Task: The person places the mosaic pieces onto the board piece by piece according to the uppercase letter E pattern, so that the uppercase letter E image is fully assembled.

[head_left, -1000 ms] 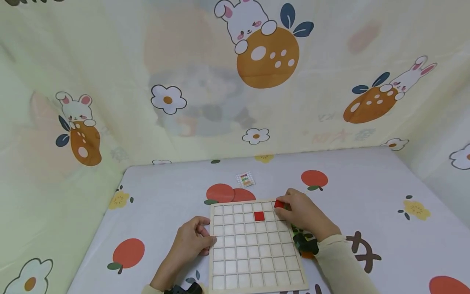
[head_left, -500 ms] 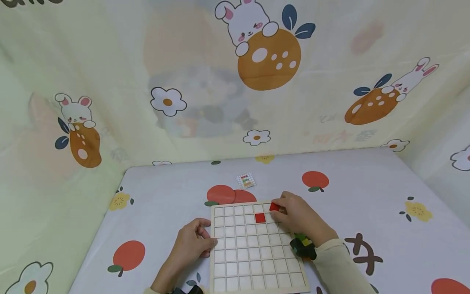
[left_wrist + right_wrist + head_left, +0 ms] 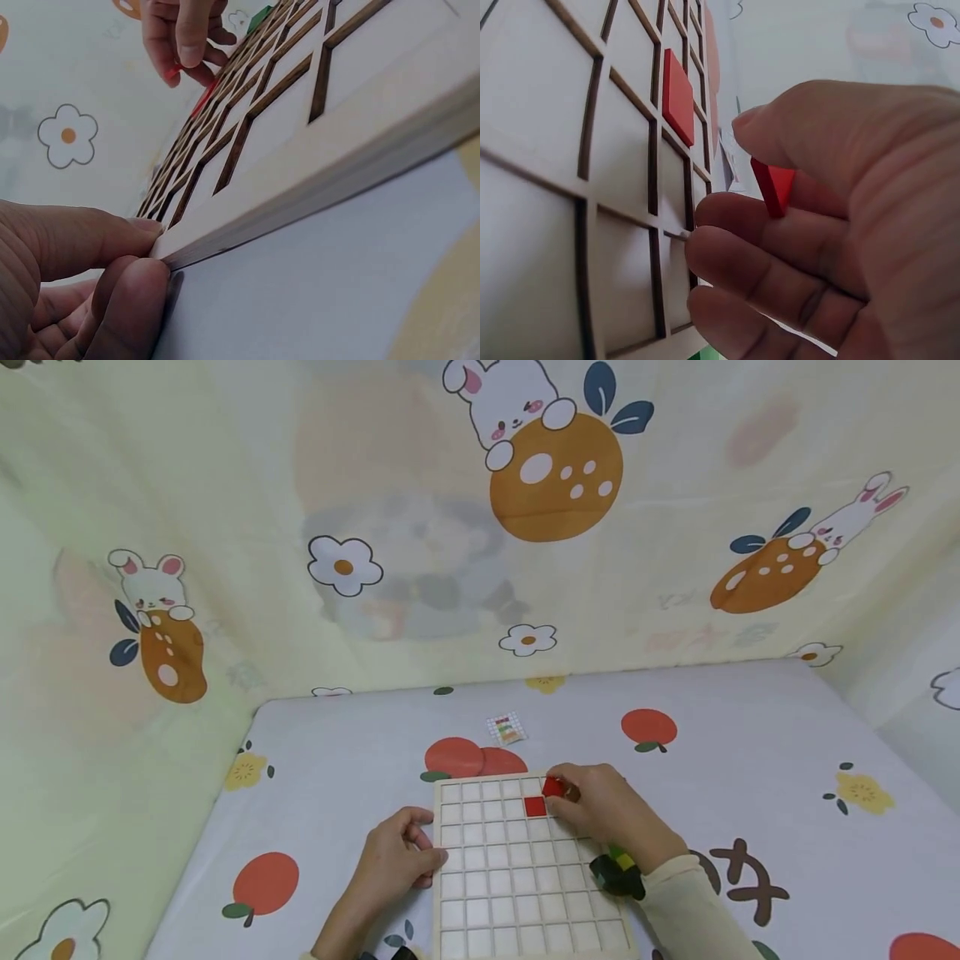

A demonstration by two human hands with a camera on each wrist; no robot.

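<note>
1. Over the far side of the grid board, the right hand pinches the loose red tile in its fingers, just beyond and right of the seated red tile.
2. Tilted, not flat, the loose red tile looks square, without clear long axis.
3. Farther off, the left hand pinches the grid board's left edge.

Right hand with pinched red tile | shifted left from board's far-right corner | now beside laid red tile
</note>
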